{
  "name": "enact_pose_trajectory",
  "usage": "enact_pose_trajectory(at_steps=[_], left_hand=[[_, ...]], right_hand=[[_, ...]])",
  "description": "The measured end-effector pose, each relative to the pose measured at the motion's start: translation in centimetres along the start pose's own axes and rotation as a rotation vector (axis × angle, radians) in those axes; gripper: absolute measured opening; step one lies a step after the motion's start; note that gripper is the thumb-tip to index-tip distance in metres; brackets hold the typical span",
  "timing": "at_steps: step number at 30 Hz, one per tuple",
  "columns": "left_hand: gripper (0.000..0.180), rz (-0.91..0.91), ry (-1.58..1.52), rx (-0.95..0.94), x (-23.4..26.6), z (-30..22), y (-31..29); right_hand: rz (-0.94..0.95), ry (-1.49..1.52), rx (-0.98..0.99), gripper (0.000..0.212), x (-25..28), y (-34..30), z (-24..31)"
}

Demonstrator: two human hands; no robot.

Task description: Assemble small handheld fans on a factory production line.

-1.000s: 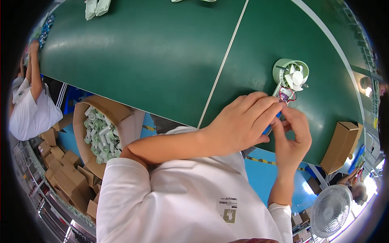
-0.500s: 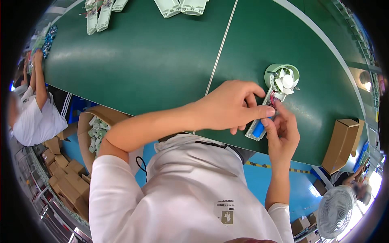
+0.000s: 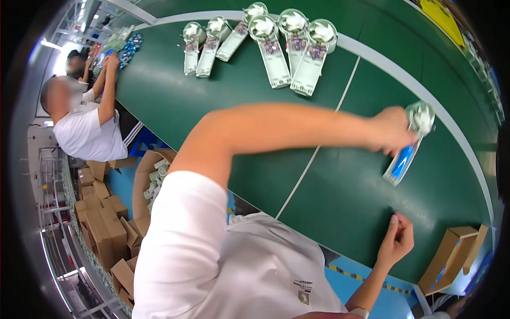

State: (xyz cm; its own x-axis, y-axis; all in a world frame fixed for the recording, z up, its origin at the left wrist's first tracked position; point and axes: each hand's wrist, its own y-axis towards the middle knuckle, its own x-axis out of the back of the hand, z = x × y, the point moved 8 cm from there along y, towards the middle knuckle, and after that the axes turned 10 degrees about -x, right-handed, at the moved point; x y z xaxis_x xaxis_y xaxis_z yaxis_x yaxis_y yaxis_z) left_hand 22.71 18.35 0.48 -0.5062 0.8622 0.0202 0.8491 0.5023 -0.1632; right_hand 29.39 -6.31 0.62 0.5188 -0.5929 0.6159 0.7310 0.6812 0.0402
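Stretched across the table to the right, my left hand (image 3: 392,129) is closed around the neck of an opened handheld fan (image 3: 396,173). The fan's pale green round head with white blades (image 3: 421,118) points away from me. A blue cylindrical battery (image 3: 405,157) lies in its open handle, next to my fingers; the hand hides the middle part. My right hand (image 3: 399,239) is apart from the fan, over the table nearer to me. Its fingers are curled in with the thumb against them, and what they hold, if anything, is too small to make out.
Several open fans without batteries (image 3: 276,66) lie in two groups at the far side of the green table (image 3: 255,117). A cardboard box (image 3: 451,255) stands at the right edge. A carton of pale parts (image 3: 143,186) sits at the left; beyond it a co-worker (image 3: 87,127) works.
The fan has moved away and to the right, now in my left hand. My right hand has let go of it and drawn back toward me. The view has shifted, showing more fans.
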Motion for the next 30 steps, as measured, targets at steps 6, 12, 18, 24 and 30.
enact_pose_trajectory(at_steps=[6, 12, 18, 24, 30], left_hand=[[0.026, -0.242, 0.023, 0.045, 12.0, -0.5, 17.6], [0.078, -0.385, 1.083, -0.204, 27.2, -7.0, 19.9], [0.061, 0.057, 1.299, -0.217, 23.6, -6.7, 3.3], [0.052, 0.046, 1.147, -0.343, 16.8, -3.6, 0.9], [0.055, -0.065, 0.900, -0.198, 6.5, -2.4, -1.1]], right_hand=[[0.024, 0.125, -0.070, 0.007, -0.3, 0.5, -1.0], [0.023, 0.238, -0.135, 0.004, 0.2, 0.5, -1.4], [0.056, 0.238, -0.155, 0.005, -0.2, 0.9, -0.4], [0.041, 0.118, -0.100, 0.005, -0.4, 0.7, 0.0], [0.080, 0.141, -0.084, 0.008, -1.8, -0.3, 1.9]])
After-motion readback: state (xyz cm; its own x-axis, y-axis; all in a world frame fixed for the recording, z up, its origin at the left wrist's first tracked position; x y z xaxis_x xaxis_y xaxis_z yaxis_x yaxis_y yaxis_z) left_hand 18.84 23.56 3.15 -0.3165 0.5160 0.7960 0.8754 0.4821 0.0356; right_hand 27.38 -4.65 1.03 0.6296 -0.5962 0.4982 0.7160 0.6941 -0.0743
